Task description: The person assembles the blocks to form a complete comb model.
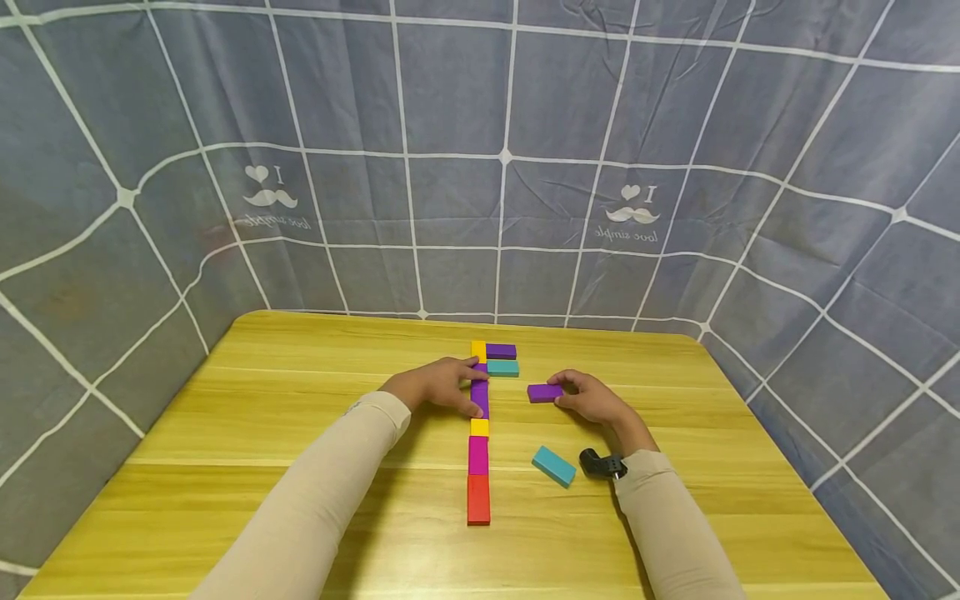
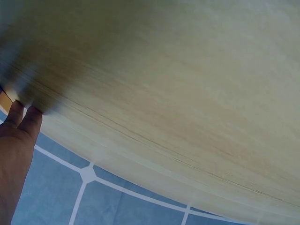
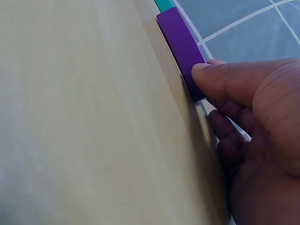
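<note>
A straight row of blocks runs away from me on the table, with a red block (image 1: 478, 500) nearest, then a magenta block (image 1: 477, 456), a yellow block (image 1: 479, 428) and a purple stretch (image 1: 480, 394). My left hand (image 1: 446, 385) rests on that purple stretch from the left, its thumb and fingers spread along it. At the far end is another yellow block (image 1: 478, 350). Beside it, a dark purple block (image 1: 501, 352) and a teal block (image 1: 502, 368) stick out to the right. My right hand (image 1: 596, 400) pinches a loose purple block (image 3: 180, 47) by its right end, between thumb and fingers.
A blue block (image 1: 554, 467) lies askew on the wooden table (image 1: 300, 367), right of the row and near the right forearm. A black wrist device (image 1: 602, 464) sits at the right cuff. Grey gridded curtains (image 1: 457, 200) hang behind the table and at both sides.
</note>
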A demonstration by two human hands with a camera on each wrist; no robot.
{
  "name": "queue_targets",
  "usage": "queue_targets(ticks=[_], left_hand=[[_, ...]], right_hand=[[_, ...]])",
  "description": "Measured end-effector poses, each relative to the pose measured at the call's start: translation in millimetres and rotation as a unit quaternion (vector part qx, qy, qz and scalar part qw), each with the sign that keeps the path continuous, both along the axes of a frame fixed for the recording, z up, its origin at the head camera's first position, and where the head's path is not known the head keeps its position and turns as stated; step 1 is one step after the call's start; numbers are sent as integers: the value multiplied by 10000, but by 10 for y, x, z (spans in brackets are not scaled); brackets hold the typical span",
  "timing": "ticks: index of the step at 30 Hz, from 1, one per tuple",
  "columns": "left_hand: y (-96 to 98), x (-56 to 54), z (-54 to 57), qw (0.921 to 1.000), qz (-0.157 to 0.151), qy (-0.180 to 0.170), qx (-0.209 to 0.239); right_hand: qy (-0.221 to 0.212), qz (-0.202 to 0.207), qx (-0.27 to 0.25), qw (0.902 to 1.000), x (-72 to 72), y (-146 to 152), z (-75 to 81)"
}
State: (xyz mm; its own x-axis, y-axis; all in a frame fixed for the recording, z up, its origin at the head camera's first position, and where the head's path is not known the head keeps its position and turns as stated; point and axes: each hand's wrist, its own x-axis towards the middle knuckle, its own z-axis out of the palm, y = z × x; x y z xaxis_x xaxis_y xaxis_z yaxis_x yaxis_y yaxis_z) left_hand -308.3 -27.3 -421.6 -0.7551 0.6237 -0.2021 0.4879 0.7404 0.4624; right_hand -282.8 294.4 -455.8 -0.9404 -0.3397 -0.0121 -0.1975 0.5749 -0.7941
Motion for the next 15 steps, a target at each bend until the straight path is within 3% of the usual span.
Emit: queue_targets(ticks=[8, 15], left_hand=[[11, 5, 8, 10000, -6, -34, 2], [3, 4, 13, 10000, 21, -51, -26]], right_hand=[[-45, -140, -199, 9997, 15, -2, -29], [71, -26, -48, 10000, -12, -36, 2]])
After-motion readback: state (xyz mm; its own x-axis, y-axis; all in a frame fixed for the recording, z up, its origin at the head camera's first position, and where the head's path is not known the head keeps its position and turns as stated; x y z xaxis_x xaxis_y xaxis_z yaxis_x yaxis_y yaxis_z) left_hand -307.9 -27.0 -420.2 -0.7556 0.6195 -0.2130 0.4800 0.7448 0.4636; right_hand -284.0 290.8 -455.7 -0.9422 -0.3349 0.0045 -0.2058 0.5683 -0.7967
